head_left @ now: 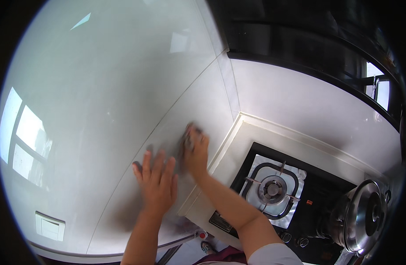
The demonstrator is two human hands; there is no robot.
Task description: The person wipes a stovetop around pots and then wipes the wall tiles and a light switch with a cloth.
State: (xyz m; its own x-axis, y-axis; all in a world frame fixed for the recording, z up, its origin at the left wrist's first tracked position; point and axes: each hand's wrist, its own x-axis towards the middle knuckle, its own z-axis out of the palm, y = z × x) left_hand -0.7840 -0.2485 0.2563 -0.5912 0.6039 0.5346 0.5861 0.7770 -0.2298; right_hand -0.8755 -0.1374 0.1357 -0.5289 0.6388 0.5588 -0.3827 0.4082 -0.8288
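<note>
My left hand [157, 184] is raised against the glossy light wall panel [123, 99], fingers spread, holding nothing. To its right and slightly higher, my right hand [195, 154] presses a crumpled cloth [188, 140] to the same wall, just left of the corner. The cloth is blurred and partly hidden by the fingers; it looks greyish with some pink. Below and right of the right hand lies the light countertop [231, 159], with a black gas hob [315, 185] set into it. My right forearm crosses the hob's near left corner.
A burner with a square pan support [272, 190] sits on foil. On the hob's right stands a lidded steel pot [365, 218]. Dark glossy cabinets [289, 39] overhang the back wall. A white wall switch [50, 227] is at lower left. A raised edge [289, 137] borders the counter.
</note>
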